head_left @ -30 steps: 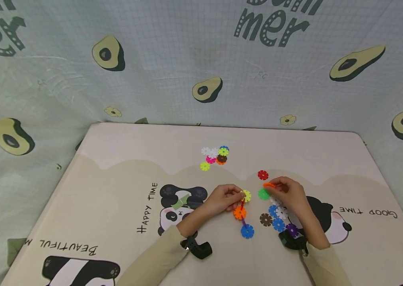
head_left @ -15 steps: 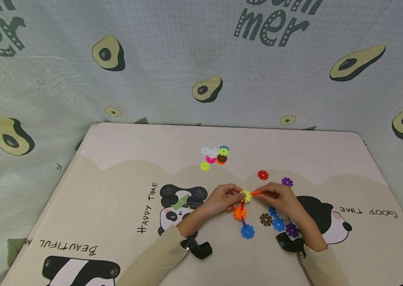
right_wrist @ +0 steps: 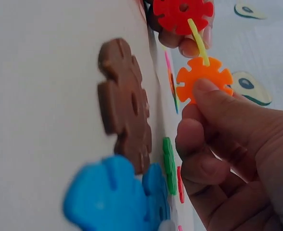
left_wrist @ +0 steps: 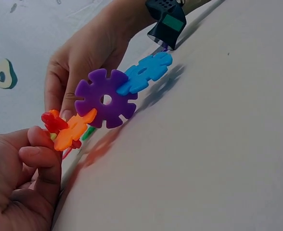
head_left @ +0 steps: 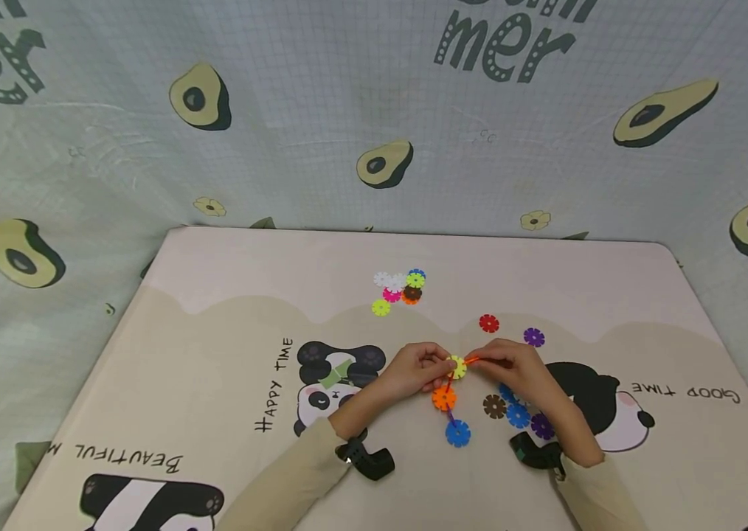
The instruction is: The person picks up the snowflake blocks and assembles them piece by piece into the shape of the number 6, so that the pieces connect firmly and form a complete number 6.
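Note:
My left hand (head_left: 422, 367) pinches the top of a chain of notched plastic discs, near the yellow disc (head_left: 457, 367). Below the yellow one hang a red disc (right_wrist: 173, 19), an orange disc (head_left: 443, 399), a purple disc (left_wrist: 91, 98) and a blue disc (head_left: 458, 434), joined through their slots at angles to one another. Between thumb and fingers, my right hand (head_left: 513, 369) pinches another orange disc (right_wrist: 218, 74). Its slotted edge meets the edge of the yellow disc, as the right wrist view shows. The left fingers partly hide the yellow disc in the left wrist view.
Loose discs lie near my right hand: a brown disc (head_left: 495, 406), a blue disc (head_left: 518, 415) and a purple disc (head_left: 542, 425). Farther back are a red disc (head_left: 489, 324) and another purple disc (head_left: 534, 337). A mixed group with a yellow-green disc (head_left: 381, 307) lies at the back.
My right hand has brought the orange disc leftward from above the loose discs to the yellow disc's edge. The left hand stays put; the chain's lower end has swung slightly.

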